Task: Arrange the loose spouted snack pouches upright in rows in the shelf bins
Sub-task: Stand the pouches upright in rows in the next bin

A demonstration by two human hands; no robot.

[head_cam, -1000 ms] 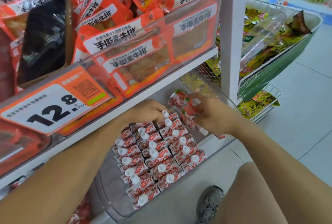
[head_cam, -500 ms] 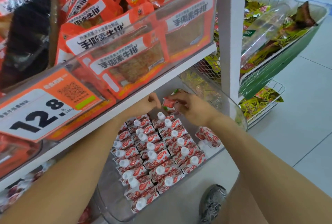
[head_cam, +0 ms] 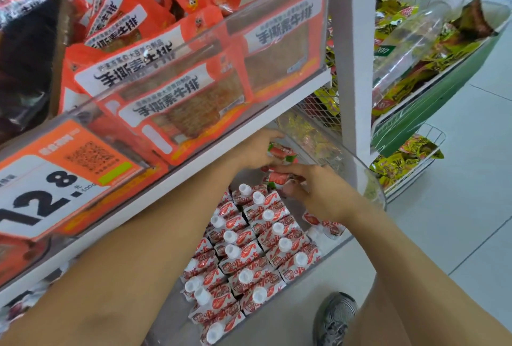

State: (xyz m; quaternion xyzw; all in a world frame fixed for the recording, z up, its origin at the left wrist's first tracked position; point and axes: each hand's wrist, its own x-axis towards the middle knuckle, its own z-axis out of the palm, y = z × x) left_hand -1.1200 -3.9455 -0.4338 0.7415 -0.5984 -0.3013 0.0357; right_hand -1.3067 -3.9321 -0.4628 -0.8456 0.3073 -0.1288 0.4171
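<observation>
Both hands moved deeper under the shelf: left hand [head_cam: 256, 149] pinches one spouted pouch [head_cam: 281, 151], right hand [head_cam: 318, 193] pinches another [head_cam: 278, 178], centre frame. Risk: wrists topple upright rows [head_cam: 249, 251]; loose pouch [head_cam: 324, 225] lies flat beside them.

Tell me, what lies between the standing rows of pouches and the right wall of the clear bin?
In the head view, one loose pouch lies flat there, beside the standing rows, below the right hand. The rest is bare bin floor.
</observation>
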